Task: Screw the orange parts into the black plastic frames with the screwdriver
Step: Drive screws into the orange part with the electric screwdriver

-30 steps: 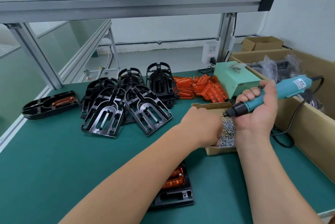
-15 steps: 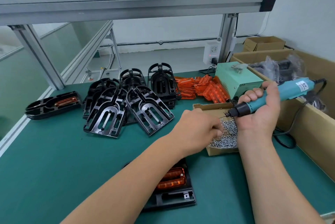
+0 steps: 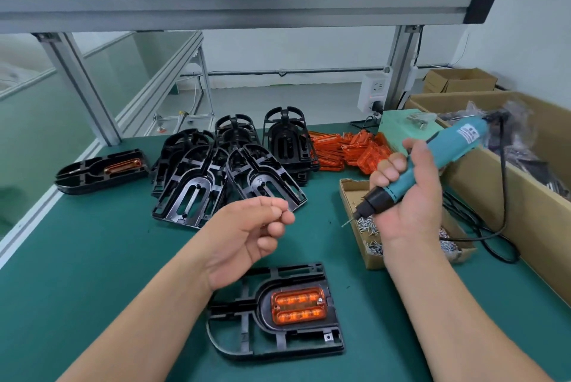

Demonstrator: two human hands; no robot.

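A black plastic frame [image 3: 247, 341] lies near the table's front edge with an orange part [image 3: 298, 306] seated in it. Above it, my left hand [image 3: 247, 236] hovers, its thumb and fingertips pinching what looks like a small screw. My right hand [image 3: 411, 199] grips the teal electric screwdriver [image 3: 457, 140] over the cardboard box of screws [image 3: 347, 193]. The bit points down and left, and a screw hangs at its tip. The screwdriver is well clear of the frame.
A pile of empty black frames [image 3: 216, 171] and a heap of orange parts [image 3: 349, 149] sit at the back. One frame with an orange part [image 3: 102, 170] lies far left. A large cardboard box [image 3: 525, 205] lines the right side, with the screwdriver's black cable [image 3: 494, 245] beside it.
My left hand has left the screw box and moved left and toward me, fingers pinched. The view has tilted down, so the near frame is now fully in sight.
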